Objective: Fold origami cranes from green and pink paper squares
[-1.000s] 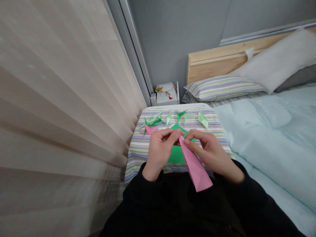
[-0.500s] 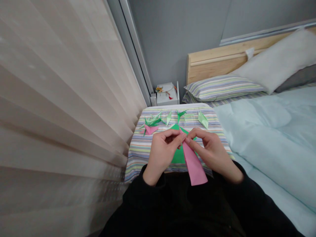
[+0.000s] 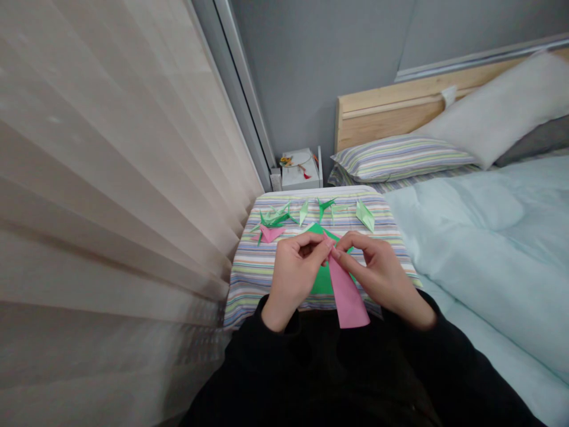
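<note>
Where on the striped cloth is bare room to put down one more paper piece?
The striped cloth shows left of the left hand, below the small pink paper, and right of the right hand, beside the pale blue duvet. The far edge is crowded with green origami figures.

Pink paper — green sheet, striped pillow

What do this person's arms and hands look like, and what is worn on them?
The left hand and right hand are bare, with no gloves, rings or watch visible. The left sleeve and right sleeve are long and black, reaching the wrists.
</note>
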A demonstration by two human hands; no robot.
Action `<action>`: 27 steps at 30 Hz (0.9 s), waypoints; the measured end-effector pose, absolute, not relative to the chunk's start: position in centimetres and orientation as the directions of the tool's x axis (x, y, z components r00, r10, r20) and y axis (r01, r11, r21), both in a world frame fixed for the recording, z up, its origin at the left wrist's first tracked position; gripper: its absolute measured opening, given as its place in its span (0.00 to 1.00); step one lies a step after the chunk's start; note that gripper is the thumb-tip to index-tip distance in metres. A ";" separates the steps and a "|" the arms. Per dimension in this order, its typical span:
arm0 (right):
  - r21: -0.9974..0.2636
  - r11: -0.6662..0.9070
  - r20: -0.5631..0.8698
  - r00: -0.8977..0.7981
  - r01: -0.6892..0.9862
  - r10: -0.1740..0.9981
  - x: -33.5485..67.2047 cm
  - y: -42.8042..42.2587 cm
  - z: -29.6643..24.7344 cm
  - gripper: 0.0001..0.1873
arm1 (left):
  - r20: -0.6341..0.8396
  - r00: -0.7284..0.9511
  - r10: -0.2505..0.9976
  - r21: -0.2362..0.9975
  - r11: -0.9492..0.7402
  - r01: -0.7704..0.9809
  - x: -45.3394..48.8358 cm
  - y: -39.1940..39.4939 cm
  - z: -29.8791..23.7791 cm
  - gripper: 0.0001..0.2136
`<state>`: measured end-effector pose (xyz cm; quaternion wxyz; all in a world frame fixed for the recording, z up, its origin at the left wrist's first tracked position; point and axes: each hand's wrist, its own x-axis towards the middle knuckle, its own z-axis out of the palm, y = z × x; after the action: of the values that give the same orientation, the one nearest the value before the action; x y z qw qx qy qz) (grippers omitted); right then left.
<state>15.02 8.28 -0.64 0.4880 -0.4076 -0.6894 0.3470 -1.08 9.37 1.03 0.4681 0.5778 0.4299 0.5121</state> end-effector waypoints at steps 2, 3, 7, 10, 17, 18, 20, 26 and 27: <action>-0.880 0.421 0.384 -0.194 0.220 0.903 15.0 8.2 -0.8 0.12 | 0.186 0.090 0.978 0.982 -0.187 0.002 -1.0 9.4 1.0 0.07; -0.882 0.419 0.381 -0.195 0.216 0.904 14.9 8.2 -0.9 0.11 | 0.184 0.082 0.980 0.983 -0.184 -0.001 -1.0 9.5 1.0 0.07; -0.879 0.425 0.385 -0.203 0.217 0.900 14.9 8.1 -1.1 0.12 | 0.188 0.045 0.981 0.982 -0.188 -0.002 -1.1 9.7 0.9 0.07; -0.874 0.427 0.382 -0.216 0.232 0.898 14.9 8.0 -1.1 0.13 | 0.195 0.035 0.980 0.981 -0.195 -0.008 -1.3 10.0 0.8 0.07; -0.906 0.389 0.347 -0.237 0.167 0.908 15.0 7.9 -1.2 0.13 | 0.112 0.082 0.990 0.984 -0.099 -0.151 -1.5 9.9 0.3 0.09; -0.905 0.393 0.352 -0.234 0.164 0.906 15.0 7.9 -1.2 0.13 | 0.104 0.094 0.990 0.984 -0.089 -0.153 -1.5 9.8 0.3 0.08; -0.900 0.402 0.362 -0.226 0.169 0.904 15.0 7.9 -1.2 0.13 | 0.101 0.104 0.989 0.986 -0.085 -0.145 -1.5 9.6 0.3 0.07; -0.897 0.420 0.392 -0.194 0.135 0.899 14.8 8.0 -1.4 0.11 | 0.115 0.106 0.988 0.988 -0.102 -0.118 -1.3 9.4 0.4 0.06; -0.897 0.422 0.394 -0.195 0.130 0.898 14.7 8.0 -1.5 0.11 | 0.114 0.102 0.988 0.987 -0.102 -0.122 -1.3 9.4 0.4 0.06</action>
<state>14.73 8.04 -1.47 0.5071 -0.3815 -0.6736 0.3789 -1.30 9.44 0.42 0.5270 0.5227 0.4141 0.5268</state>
